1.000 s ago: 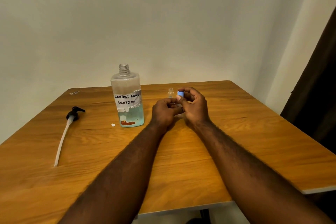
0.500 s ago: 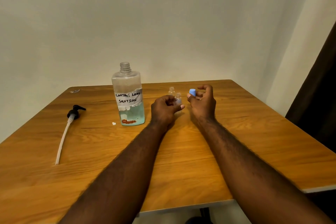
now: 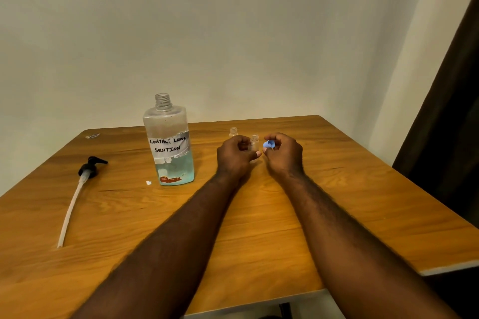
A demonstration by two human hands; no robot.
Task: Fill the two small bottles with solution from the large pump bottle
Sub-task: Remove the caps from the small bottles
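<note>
The large clear bottle, labelled "contact lens solution", stands uncapped on the wooden table, about a third full of blue liquid. My left hand grips a small clear bottle, open at the top. My right hand pinches that bottle's blue cap just to the right of its neck. A second small clear bottle stands uncapped on the table just behind my left hand.
The black pump head with its long white tube lies on the table to the left. A small white scrap lies by the large bottle's base. A dark curtain hangs at the right.
The blue cap has come off the small bottle. My right hand drew it away to the right, then back close to the bottle's neck. My left hand kept holding the bottle.
</note>
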